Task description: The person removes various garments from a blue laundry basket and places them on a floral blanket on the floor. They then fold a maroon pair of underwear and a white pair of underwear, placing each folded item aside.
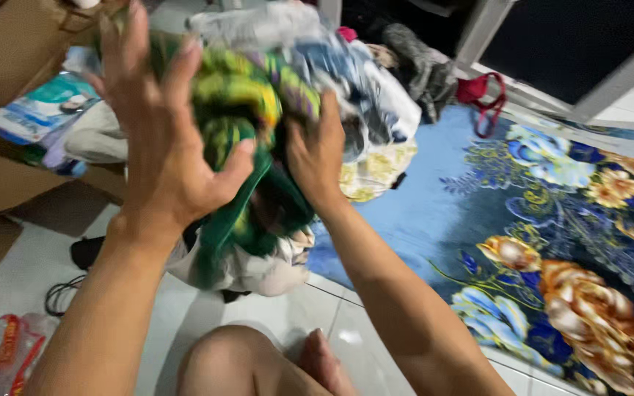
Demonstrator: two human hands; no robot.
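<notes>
Both hands up in front of the head camera, working a bundle of clothes. Left hand (163,139) raised with fingers spread wide, palm pressed to the near side of a green and yellow patterned garment (240,132); thumb hooked against the green cloth, nothing closed in the grip. Right hand (317,150) clutches the same garment from the other side, fingers dug into the fabric and partly hidden by it. Garment is lifted off the floor between the two hands, its dark green end hanging down; motion blur on the cloth, pattern hard to read.

Behind and touching the garment: a heap of mixed clothes (354,88), white, blue and pale yellow pieces jumbled together. A beige piece (258,271) lies below the hanging end, on the white tiled floor (310,323).

Right of the heap, a blue blanket with large flowers (537,242) spread flat on the floor. At its far edge, a red strap or small bag (482,99) beside a grey garment (420,62).

Left side: brown cardboard boxes (1,66), a printed packet (38,106) leaning among them. Black cable (60,293) on the tiles, and a clear plastic bag with red print (12,356) at lower left.

Person's bare knee (221,359) at bottom centre.
</notes>
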